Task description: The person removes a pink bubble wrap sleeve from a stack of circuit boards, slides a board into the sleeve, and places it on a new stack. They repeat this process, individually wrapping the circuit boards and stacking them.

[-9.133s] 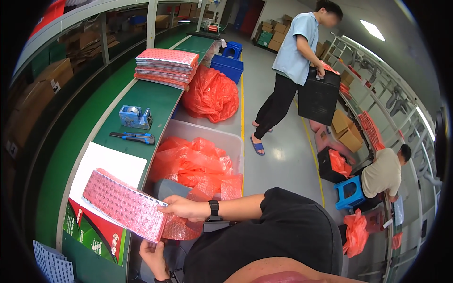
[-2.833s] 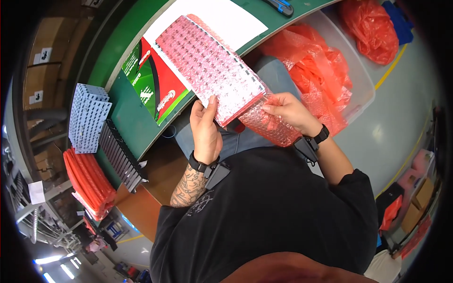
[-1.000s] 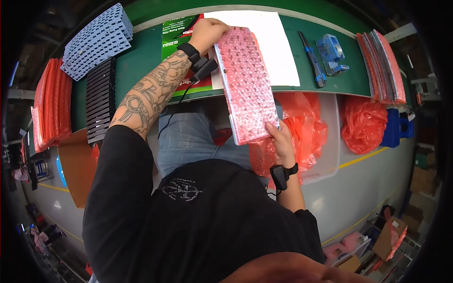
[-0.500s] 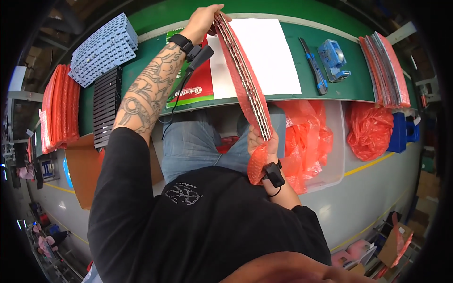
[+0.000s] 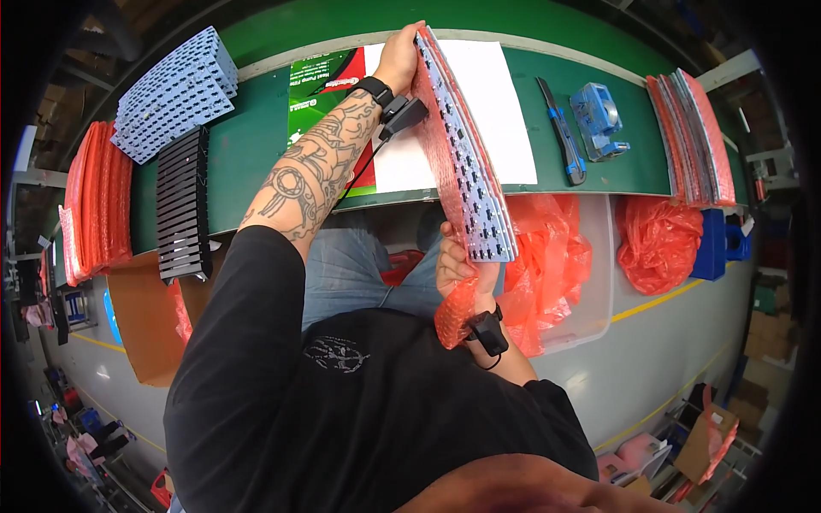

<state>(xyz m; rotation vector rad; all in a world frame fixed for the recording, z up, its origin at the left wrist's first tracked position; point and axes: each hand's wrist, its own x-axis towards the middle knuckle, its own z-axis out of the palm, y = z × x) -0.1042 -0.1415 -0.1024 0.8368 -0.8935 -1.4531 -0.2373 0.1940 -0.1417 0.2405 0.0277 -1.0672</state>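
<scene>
I hold a tilted stack of light blue panels (image 5: 479, 201) dotted with small black parts, layered with pink bubble wrap (image 5: 438, 145). My left hand (image 5: 398, 61) grips its far end, fingers partly hidden behind the edge. Under the near end, my right hand (image 5: 457, 267) is curled round the stack; the panels hide some of its fingers. A loose flap of the wrap hangs down by my right wrist. Beneath the stack, a white sheet (image 5: 509, 111) lies on the green bench (image 5: 637, 175), partly over a green and red printed sheet (image 5: 312, 94).
Right of the sheet lie a blue utility knife (image 5: 562, 132) and a blue tape dispenser (image 5: 599, 120). Wrapped stacks (image 5: 103, 201) (image 5: 703, 141) stand at both bench ends. Bare panels (image 5: 175, 94) and a black slotted rack (image 5: 182, 201) are left. A clear bin (image 5: 601, 282) holds red plastic.
The stack has turned so the panel's dotted face shows, where mainly its layered edges showed before. My left hand has moved slightly right and down; my right hand stays under the near end.
</scene>
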